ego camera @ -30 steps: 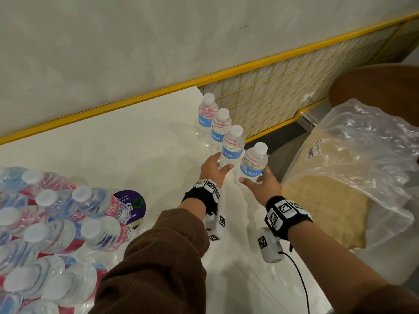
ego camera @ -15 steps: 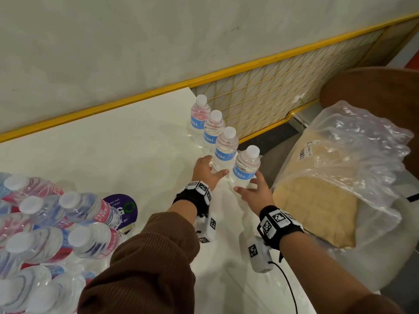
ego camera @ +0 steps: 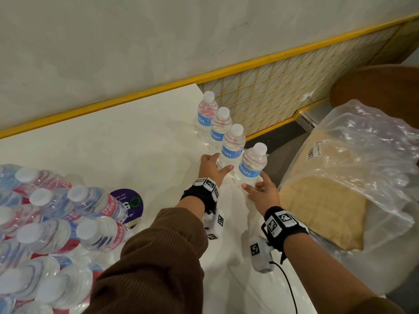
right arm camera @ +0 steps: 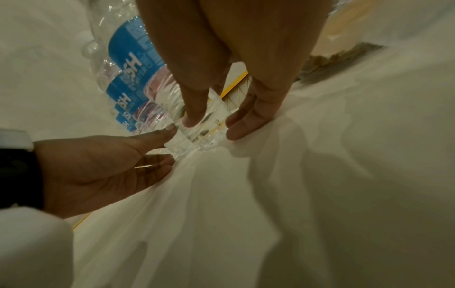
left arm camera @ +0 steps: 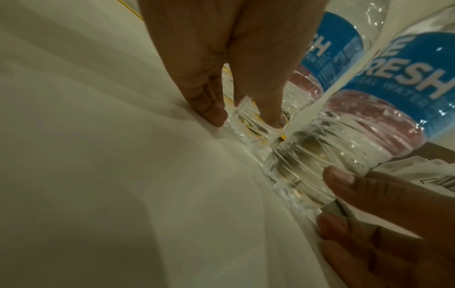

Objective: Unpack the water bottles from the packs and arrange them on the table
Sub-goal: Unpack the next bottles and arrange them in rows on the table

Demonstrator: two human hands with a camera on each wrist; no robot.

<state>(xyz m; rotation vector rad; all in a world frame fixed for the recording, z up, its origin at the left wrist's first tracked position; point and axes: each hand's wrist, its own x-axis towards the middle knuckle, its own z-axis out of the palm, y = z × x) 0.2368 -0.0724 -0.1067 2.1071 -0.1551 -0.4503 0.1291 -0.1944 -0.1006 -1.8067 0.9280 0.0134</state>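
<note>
Four small water bottles with blue labels stand in a row along the white table's (ego camera: 113, 143) right edge. My left hand (ego camera: 213, 168) pinches the base of the third bottle (ego camera: 232, 150) between thumb and fingers; the left wrist view shows that base (left arm camera: 248, 128) between them. My right hand (ego camera: 258, 189) holds the base of the nearest bottle (ego camera: 252, 166) (right arm camera: 206, 140), thumb on one side, fingers on the other. Both bottles stand upright on the table. A shrink-wrapped pack of bottles (ego camera: 56, 223) lies at the lower left.
A purple round label (ego camera: 129, 202) lies beside the pack. Just right of the row the table ends. Beyond the edge sit a large clear plastic bag (ego camera: 351, 177) over something tan, a yellow wire grid (ego camera: 283, 98) and a brown round seat (ego camera: 381, 87).
Both hands stay at the bases of the same two bottles. The head view has shifted a little; the row of bottles stands as before.
</note>
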